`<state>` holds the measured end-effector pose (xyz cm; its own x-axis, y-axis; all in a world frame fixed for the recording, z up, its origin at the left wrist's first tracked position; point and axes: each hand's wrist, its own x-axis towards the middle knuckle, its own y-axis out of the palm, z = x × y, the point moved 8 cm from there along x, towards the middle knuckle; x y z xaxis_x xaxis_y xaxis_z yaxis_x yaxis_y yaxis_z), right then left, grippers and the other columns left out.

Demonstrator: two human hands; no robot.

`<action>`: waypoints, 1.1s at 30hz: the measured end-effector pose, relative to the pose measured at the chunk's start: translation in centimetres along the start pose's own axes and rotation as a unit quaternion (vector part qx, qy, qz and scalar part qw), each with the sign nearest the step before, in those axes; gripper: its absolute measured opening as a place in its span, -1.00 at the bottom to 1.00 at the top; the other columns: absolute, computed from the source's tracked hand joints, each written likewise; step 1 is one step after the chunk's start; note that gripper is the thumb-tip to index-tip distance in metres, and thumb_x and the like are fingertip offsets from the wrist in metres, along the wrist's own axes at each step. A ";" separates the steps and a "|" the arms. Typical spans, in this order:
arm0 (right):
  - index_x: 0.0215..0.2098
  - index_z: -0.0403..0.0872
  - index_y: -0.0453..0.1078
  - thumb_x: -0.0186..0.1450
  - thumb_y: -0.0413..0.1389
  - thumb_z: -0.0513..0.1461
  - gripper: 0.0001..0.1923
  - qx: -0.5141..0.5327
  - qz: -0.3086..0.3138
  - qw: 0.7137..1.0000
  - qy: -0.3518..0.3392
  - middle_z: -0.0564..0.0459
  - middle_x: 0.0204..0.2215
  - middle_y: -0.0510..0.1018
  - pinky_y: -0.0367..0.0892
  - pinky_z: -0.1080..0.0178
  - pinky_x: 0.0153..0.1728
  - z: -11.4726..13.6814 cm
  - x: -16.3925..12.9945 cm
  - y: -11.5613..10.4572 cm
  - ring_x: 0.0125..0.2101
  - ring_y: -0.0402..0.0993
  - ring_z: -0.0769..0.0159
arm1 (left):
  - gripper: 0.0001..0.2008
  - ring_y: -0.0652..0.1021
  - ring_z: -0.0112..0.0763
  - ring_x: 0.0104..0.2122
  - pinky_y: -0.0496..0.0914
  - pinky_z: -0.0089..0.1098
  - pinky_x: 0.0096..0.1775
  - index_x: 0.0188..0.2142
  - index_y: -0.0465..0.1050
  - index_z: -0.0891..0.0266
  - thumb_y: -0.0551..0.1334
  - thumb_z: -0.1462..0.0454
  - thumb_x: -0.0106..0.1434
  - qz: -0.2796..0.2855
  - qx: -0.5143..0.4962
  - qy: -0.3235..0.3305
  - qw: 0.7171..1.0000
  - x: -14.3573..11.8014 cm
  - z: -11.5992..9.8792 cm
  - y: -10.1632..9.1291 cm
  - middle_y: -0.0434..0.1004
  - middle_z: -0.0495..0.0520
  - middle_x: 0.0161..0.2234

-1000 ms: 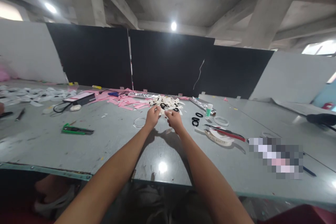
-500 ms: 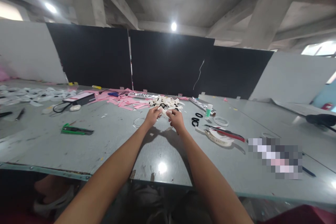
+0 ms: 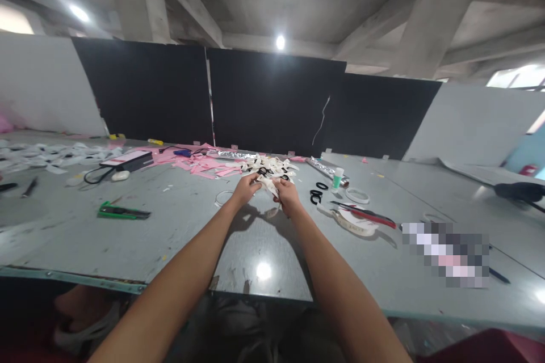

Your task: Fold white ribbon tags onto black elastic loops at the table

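Note:
Over the grey table, my left hand (image 3: 246, 189) and my right hand (image 3: 286, 194) are close together, fingers closed in a pinch. Between them they hold a short white strip (image 3: 268, 184), which spans the gap from one to the other. A black ring (image 3: 263, 171) shows just above my left fingertips; whether it is joined to the strip I cannot tell. Directly behind the hands lies a heap of cream-white strips (image 3: 276, 165) with dark bits among them. Several loose black rings (image 3: 315, 197) lie to the right of my right hand.
A green box cutter (image 3: 123, 212) lies on the left. On the right are a red cutter (image 3: 370, 214), a roll of white ribbon (image 3: 355, 227), a glue stick (image 3: 337, 178) and a foil roll (image 3: 326, 169). Pink scraps (image 3: 200, 165) spread along the back.
My hands have parted slightly, and more of the white strip shows between them. My right hand has tilted a little. The view has shifted slightly.

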<state>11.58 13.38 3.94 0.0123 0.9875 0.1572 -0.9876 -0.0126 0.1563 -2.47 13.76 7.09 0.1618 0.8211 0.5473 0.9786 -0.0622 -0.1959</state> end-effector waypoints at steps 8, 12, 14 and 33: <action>-0.22 -0.14 0.46 0.00 0.18 -0.09 -0.59 -0.009 0.018 0.999 -0.044 0.13 -0.57 0.49 0.25 0.37 -0.58 0.5 0.2 -0.2 -0.62 0.32 0.44 | -0.69 0.29 -0.50 -0.55 0.17 -0.48 -0.48 -0.49 0.38 0.26 0.26 0.04 0.02 -0.063 -0.055 -0.062 0.995 -0.1 0.7 -0.5 0.29 -0.08 -0.59; -0.31 -0.13 0.47 -0.01 0.21 -0.08 -0.64 -0.030 0.018 0.998 -0.049 0.09 -0.53 0.53 0.26 0.36 -0.52 0.7 0.1 -0.2 -0.55 0.37 0.39 | -0.64 0.34 -0.50 -0.52 0.23 -0.49 -0.45 -0.49 0.40 0.27 0.30 0.00 -0.03 -0.076 -0.073 -0.097 0.990 -0.2 1.5 -0.8 0.35 -0.07 -0.57; -0.35 -0.13 0.45 0.00 0.19 -0.05 -0.66 -0.036 0.010 0.998 -0.049 0.10 -0.57 0.51 0.25 0.36 -0.55 0.7 0.1 -0.2 -0.58 0.35 0.40 | -0.63 0.37 -0.49 -0.51 0.25 -0.49 -0.44 -0.48 0.39 0.26 0.31 -0.01 -0.03 -0.073 -0.104 -0.117 0.985 -0.3 2.1 -0.6 0.38 -0.06 -0.55; -0.18 -0.09 0.35 0.06 0.15 -0.05 -0.59 -0.070 -0.019 0.994 -0.088 0.23 -0.62 0.32 0.10 0.44 -0.77 1.7 -0.1 -0.1 -0.71 0.16 0.50 | -0.62 0.32 -0.57 -0.66 0.23 -0.48 -0.57 -0.47 0.36 0.27 0.34 0.00 -0.05 -0.044 -0.146 -0.107 0.982 -0.5 0.9 1.0 0.33 -0.11 -0.62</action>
<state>11.91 13.02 5.57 0.0644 0.9442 0.3230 -0.9979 0.0576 0.0305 -1.70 13.78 5.93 0.0758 0.9293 0.3613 0.9873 -0.1208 0.1036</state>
